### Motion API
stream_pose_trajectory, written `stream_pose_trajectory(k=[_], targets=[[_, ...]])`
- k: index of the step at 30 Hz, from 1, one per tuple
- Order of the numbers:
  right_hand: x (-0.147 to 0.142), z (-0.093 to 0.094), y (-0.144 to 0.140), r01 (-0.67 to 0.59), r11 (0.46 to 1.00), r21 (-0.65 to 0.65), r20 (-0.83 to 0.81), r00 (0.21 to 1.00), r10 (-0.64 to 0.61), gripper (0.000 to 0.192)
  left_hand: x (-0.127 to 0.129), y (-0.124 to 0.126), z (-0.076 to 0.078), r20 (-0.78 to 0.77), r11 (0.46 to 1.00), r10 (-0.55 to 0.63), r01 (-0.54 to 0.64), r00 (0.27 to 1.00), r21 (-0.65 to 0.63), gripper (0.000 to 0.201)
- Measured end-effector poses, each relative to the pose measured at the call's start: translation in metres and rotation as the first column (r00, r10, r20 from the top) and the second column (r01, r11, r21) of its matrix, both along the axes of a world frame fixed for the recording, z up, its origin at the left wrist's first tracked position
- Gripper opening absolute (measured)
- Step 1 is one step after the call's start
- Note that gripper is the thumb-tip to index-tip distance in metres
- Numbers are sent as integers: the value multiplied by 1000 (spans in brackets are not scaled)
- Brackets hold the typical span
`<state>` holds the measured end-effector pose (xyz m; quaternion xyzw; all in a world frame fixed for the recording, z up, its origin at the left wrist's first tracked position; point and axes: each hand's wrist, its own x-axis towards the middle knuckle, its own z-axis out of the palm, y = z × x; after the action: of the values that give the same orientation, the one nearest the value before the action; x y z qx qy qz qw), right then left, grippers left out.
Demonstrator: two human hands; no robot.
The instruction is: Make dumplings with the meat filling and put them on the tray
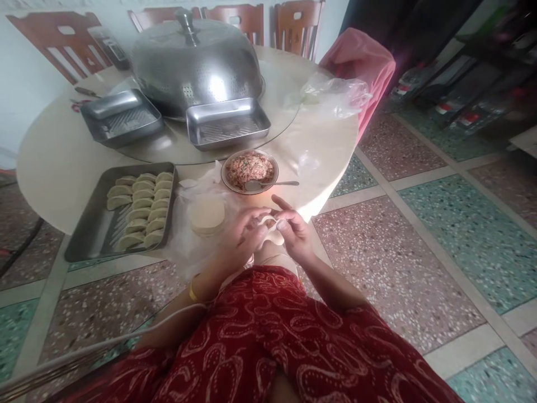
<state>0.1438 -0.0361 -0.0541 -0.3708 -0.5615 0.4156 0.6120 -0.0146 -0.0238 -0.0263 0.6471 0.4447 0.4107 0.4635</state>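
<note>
The step in hand looks like folding a wrapper (274, 237), held over the lap by the table's (54, 151) near edge; closing it likely calls for pinching the rim evenly. The left hand (250, 228) and right hand (297, 235) meet from either side, forearms angled inward, both sets of fingers nearly closed, gripping the wrapper.

Dough wrapper (273, 237): partly hidden — left hand (249, 232), right hand (297, 237)
Bottles (472, 116): labels too blurred to read
Red garment (335, 347): cut off — bottom edge
</note>
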Motion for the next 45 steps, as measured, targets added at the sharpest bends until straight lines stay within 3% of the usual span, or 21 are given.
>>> stream_pose_trajectory(k=[6,12,15,27,32,39,45], targets=[[1,8,-6,-61,991,-119,-62,997,54,16,-8,5,9,-147,998,64,-63,987,14,25],[2,9,-3,-39,980,-195,17,999,43,26,-5,12,8,-143,961,53,-11,988,277,11],[4,10,-1,-52,985,-163,41,997,59,27,-8,15,5,-143,942,80,-28,986,334,10],[0,22,7,-43,985,-167,25,999,47,7,-12,20,7,-137,944,93,-43,986,328,8],[-3,23,9,-20,982,-189,10,1000,22,11,-16,22,6,-141,939,89,-36,986,343,7],[-5,24,9,2,992,-124,197,980,23,7,-16,20,15,-148,951,107,-58,983,302,8],[-5,31,6,-59,994,-88,230,970,77,5,-17,19,17,-186,961,81,-27,979,276,10]])
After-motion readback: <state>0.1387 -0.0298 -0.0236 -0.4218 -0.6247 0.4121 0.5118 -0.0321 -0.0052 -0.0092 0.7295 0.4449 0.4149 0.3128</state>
